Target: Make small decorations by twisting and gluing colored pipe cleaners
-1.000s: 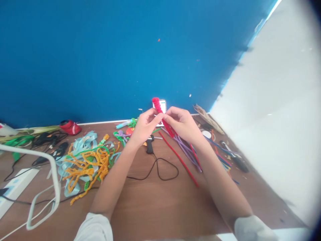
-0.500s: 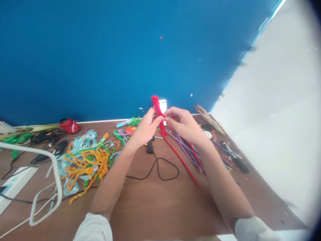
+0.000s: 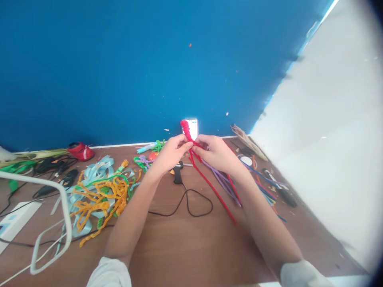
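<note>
Between my hands is a red fuzzy pipe cleaner piece (image 3: 186,128), its top wound into a thick coil and its loose strands hanging below. My left hand (image 3: 174,150) pinches it from the left, just under the coil. From the other side my right hand (image 3: 212,150) has thumb and fingers closed on a red strand. One long red pipe cleaner (image 3: 215,194) trails down to the right toward the table. Behind the coil a phone (image 3: 194,126) with a lit screen leans on the blue wall. Fingertips partly hide the strands where they meet.
A black-handled tool (image 3: 177,175) with a looping cord lies below my hands. Purple pipe cleaners (image 3: 221,181) lie under my right forearm. At left are orange pipe cleaners (image 3: 101,203), light blue ribbon (image 3: 98,169), a white frame (image 3: 67,215) and a power strip (image 3: 19,219).
The coil has dropped slightly and tilts more to the left. The lower red strands have spread apart, and one now bends toward my right fingers.
</note>
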A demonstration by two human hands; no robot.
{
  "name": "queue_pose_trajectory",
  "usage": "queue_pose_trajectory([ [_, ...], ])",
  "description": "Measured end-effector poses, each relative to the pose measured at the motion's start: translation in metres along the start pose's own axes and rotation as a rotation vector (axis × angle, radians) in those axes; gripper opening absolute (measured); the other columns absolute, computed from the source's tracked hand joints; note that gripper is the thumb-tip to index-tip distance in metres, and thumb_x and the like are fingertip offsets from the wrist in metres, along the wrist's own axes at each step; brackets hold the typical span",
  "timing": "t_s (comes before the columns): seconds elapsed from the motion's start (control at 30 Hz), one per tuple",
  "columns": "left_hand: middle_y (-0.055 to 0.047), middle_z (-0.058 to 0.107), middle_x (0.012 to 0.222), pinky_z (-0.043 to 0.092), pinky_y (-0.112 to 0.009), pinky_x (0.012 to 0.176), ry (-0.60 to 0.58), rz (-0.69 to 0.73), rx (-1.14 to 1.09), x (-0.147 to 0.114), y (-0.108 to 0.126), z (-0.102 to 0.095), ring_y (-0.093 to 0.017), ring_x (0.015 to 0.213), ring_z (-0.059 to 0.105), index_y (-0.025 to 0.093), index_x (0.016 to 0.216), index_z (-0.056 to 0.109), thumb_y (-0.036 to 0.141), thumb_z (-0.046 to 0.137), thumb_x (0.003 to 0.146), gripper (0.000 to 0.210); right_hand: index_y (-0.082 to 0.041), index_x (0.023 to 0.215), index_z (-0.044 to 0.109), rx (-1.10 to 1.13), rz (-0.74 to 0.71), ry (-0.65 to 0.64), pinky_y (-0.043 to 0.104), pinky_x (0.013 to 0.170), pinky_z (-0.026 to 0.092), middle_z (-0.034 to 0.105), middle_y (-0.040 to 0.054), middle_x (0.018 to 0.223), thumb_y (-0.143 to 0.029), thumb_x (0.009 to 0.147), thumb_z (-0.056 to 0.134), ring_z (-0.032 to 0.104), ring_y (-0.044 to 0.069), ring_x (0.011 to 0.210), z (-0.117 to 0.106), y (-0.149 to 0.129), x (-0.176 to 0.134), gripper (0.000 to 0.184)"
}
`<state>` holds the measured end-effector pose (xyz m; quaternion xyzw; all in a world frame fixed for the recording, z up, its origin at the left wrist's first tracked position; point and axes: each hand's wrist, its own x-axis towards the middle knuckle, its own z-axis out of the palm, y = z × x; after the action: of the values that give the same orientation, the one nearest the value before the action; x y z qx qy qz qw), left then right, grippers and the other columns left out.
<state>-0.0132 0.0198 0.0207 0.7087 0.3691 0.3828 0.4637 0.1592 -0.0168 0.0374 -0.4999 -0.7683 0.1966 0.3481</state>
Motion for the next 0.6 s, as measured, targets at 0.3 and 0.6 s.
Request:
queue_pose_trajectory([
  [0.3, 0.0, 0.06, 0.068, 0.035, -0.024, 0.053, 0.041, 0.081, 0.359, -0.001, -0.004, -0.007, -0.014, 0.06, 0.05, 0.019, 0.077, 0.06, 0.035, 0.058, 0.089, 0.021, -0.021, 0.08, 0.048, 0.016, 0.108, 0.012, 0.028, 0.063, 0.029, 0.055, -0.0002, 0.074, -0.021, 0.092, 0.045, 0.047, 0.015, 0.068, -0.001, 0.009, 0.002, 0.012],
  [0.6, 0.001, 0.065, 0.068, 0.034, -0.023, 0.051, 0.0, -0.034, 0.37, 0.001, -0.013, -0.011, -0.014, 0.058, 0.055, 0.02, 0.092, 0.057, 0.034, 0.057, 0.089, 0.014, -0.022, 0.085, 0.057, 0.215, 0.157, 0.009, 0.027, 0.062, 0.033, 0.054, -0.0011, 0.071, -0.021, 0.087, 0.048, 0.048, 0.016, 0.067, 0.015, 0.026, 0.01, 0.009],
])
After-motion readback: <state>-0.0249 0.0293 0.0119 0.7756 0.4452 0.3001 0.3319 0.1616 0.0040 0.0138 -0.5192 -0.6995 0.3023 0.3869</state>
